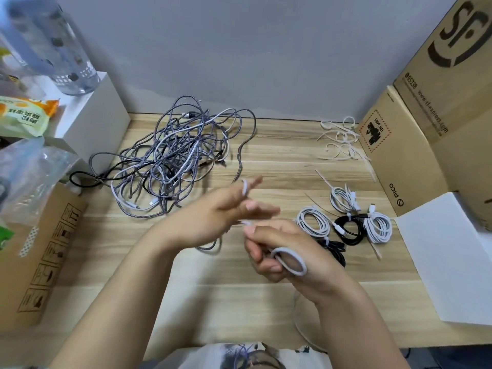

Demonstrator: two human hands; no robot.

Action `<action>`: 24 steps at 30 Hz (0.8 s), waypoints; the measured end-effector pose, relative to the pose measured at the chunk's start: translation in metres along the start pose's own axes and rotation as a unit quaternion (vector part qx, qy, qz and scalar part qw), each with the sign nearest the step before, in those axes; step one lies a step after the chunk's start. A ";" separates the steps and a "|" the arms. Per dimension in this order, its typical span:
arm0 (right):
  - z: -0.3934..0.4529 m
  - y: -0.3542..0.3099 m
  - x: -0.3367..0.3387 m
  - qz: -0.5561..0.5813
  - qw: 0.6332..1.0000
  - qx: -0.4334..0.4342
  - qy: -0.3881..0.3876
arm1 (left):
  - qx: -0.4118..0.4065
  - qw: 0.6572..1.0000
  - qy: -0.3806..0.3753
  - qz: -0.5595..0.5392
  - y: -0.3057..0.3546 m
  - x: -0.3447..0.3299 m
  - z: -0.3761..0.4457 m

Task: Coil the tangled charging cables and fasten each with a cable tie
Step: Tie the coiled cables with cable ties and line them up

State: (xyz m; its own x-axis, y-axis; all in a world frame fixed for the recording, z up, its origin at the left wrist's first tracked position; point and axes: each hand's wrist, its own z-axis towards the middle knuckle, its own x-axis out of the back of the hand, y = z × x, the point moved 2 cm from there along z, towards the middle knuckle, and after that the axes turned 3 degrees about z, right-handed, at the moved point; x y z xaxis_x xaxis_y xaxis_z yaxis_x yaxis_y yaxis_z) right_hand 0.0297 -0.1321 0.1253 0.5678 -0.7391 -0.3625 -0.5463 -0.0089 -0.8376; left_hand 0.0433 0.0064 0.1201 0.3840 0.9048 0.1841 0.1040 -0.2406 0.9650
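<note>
Your right hand [282, 251] sits low over the pale wood-grain counter [279, 161], fingers curled round a small coil of light grey braided charging cable [290, 262]; one loop juts out past the knuckles. Your left hand [213, 211] hovers just above it, blurred, fingers mostly extended, a turn of the same cable looped over one raised finger. Behind the left hand lies the tangled heap of grey, white and black cables [173, 158]. Right of the hands: tied white and black coils [348, 222]. Farther back, loose white cable ties [340, 139].
</note>
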 end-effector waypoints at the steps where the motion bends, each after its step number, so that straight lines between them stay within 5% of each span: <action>1: 0.000 -0.002 0.002 0.046 0.999 0.007 0.000 | 0.006 1.000 -0.014 0.014 0.002 -0.004 -0.001; 4: 0.002 -0.006 0.006 0.204 0.979 0.006 -0.020 | -0.007 0.999 -0.027 -0.029 0.007 -0.006 0.000; 8: 0.005 -0.002 0.005 0.267 0.963 0.021 -0.033 | -0.017 0.998 -0.022 -0.064 0.001 -0.002 0.003; 15: 0.005 0.002 0.024 0.078 0.976 0.107 0.173 | -0.015 0.970 0.235 0.054 -0.011 0.027 0.006; 20: 0.006 -0.003 0.021 -0.209 0.939 0.145 0.231 | -0.011 0.942 0.106 0.318 -0.007 0.012 0.005; 24: 0.009 -0.016 0.025 -0.341 0.881 0.159 0.286 | -0.036 0.947 0.001 0.318 -0.006 0.006 0.001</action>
State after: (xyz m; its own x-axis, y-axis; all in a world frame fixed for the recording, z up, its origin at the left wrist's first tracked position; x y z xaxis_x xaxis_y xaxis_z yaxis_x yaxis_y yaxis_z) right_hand 0.0586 -0.1444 0.1255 0.2434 -0.8543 0.4592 0.0540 -0.4608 -0.8859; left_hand 0.0460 0.0128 0.1152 0.3464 0.5851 0.7333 -0.2104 -0.7133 0.6685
